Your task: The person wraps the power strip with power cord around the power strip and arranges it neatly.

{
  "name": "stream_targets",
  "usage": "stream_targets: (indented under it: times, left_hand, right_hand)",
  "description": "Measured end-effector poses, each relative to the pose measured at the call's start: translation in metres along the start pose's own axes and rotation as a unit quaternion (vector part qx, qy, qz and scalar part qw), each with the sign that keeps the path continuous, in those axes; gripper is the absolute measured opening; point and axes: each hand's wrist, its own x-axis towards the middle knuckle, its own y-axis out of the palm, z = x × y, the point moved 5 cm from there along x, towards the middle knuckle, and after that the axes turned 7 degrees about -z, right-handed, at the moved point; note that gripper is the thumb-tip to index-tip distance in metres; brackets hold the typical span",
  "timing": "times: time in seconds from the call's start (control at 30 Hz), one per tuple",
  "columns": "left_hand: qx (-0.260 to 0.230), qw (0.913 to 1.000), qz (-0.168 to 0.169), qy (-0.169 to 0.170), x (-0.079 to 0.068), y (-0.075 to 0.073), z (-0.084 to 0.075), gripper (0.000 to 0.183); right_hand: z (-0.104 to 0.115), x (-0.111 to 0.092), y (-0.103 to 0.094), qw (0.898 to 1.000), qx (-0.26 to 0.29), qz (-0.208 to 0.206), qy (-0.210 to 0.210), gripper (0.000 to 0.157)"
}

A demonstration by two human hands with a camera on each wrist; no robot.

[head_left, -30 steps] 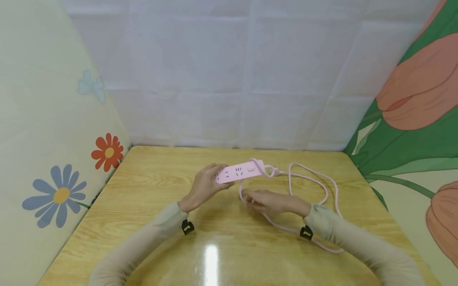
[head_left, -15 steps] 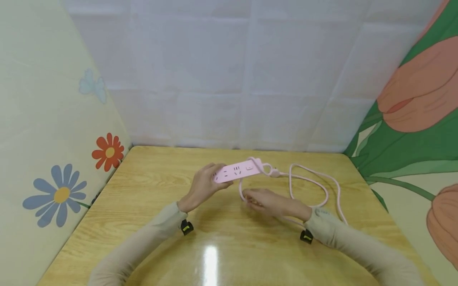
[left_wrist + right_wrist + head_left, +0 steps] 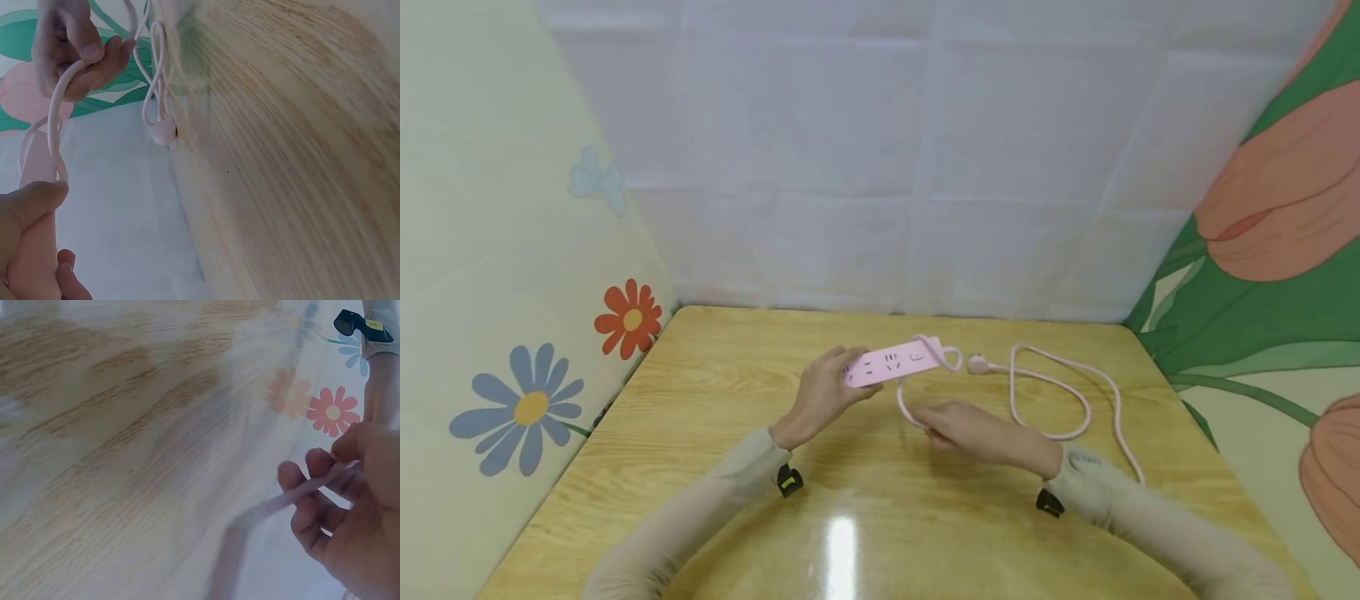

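A pink power strip [image 3: 891, 363] is held at its left end by my left hand [image 3: 823, 392], thumb along one side and fingers along the other. It hangs tilted a little above the table, sockets and switch facing up. One turn of its pink cord [image 3: 931, 347] wraps round the strip's right end. My right hand [image 3: 970, 429] pinches the cord below the strip; in the right wrist view the cord [image 3: 294, 495] runs between thumb and fingers. The plug [image 3: 978, 364] lies on the table just right of the strip, and the left wrist view shows this plug [image 3: 164, 132] too.
Loose cord [image 3: 1086, 408] lies in loops on the right part of the wooden table [image 3: 722, 358]. A white sheet [image 3: 850, 183] stands behind the table's back edge. Flower-printed panels flank both sides, one with a red flower [image 3: 628, 318]. Each wrist wears a small black camera [image 3: 788, 481].
The strip and left hand shift slightly left, so the plug now stands apart from the cord loop at the strip's end. The right hand draws the cord, and its slack on the table moves.
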Motion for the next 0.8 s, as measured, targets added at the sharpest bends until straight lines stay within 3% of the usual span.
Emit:
stream_targets:
  times: [0.13, 0.37, 0.8]
  left_hand:
    - [0.004, 1.0, -0.001, -0.002, -0.0021, -0.0003, 0.0026, 0.055]
    - [0.008, 1.0, 0.005, -0.001, -0.0023, -0.0008, 0.0033, 0.055]
    - [0.026, 0.9997, 0.004, 0.003, -0.003, -0.0006, 0.0064, 0.053]
  right_hand:
    - [0.0006, -0.0035, -0.0006, 0.999, -0.046, -0.01, -0.022, 0.029]
    - [-0.0049, -0.0081, 0.0008, 0.998, -0.058, -0.008, 0.004, 0.033]
    - [0.0046, -0.0043, -0.0062, 0.991, -0.107, -0.064, -0.057, 0.023]
